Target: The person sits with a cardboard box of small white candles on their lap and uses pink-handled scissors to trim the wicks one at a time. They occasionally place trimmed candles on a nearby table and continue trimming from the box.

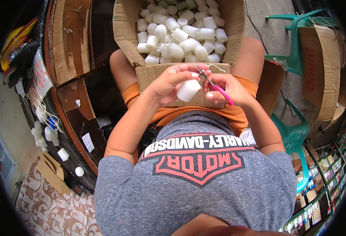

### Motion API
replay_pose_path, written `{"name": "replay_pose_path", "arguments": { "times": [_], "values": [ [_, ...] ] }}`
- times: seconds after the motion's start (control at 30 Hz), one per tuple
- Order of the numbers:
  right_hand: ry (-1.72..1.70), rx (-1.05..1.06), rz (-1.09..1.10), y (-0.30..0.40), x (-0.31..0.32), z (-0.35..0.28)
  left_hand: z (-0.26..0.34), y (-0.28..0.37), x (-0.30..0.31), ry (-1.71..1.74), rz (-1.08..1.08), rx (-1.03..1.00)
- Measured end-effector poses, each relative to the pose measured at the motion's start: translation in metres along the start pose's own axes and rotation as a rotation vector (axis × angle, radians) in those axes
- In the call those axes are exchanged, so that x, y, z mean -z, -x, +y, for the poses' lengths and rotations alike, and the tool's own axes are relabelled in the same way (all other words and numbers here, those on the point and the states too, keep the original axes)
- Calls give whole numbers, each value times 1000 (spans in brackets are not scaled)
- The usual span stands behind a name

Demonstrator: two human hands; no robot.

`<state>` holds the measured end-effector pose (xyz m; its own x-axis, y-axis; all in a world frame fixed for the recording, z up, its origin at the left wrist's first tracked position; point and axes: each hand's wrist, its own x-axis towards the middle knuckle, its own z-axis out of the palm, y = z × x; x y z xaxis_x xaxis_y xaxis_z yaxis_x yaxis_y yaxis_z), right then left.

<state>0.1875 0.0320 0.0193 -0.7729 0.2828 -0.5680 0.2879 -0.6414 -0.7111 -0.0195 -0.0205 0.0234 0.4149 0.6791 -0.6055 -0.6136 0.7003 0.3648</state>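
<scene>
My left hand holds a white pillar candle tilted over the front flap of a cardboard box. A pair of scissors with pink handles is in my right hand. The slightly parted blades point up and left, across the fingertips of my left hand. A length of white wick curves out to the right of those fingertips. Whether the blades touch the wick cannot be made out. Just beyond my hands, the cardboard box between my knees holds a heap of white candles.
At left, a dark wooden cabinet carries white wick strands and several loose candles. Green plastic chairs stand at right, near an open cardboard carton. Shelves with small goods fill the lower right. A cable crosses the floor.
</scene>
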Motion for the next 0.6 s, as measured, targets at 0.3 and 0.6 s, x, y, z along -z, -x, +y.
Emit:
{"name": "replay_pose_path", "arguments": {
  "times": [0.3, 0.6],
  "values": [
    [-118, 48, -15, -4, 5, 8, 5, -5, -7, 7, 20, 19],
    [-233, 232, 210, -3, 24, 4, 37, -35, -15, -225, 8, -80]
  ]
}}
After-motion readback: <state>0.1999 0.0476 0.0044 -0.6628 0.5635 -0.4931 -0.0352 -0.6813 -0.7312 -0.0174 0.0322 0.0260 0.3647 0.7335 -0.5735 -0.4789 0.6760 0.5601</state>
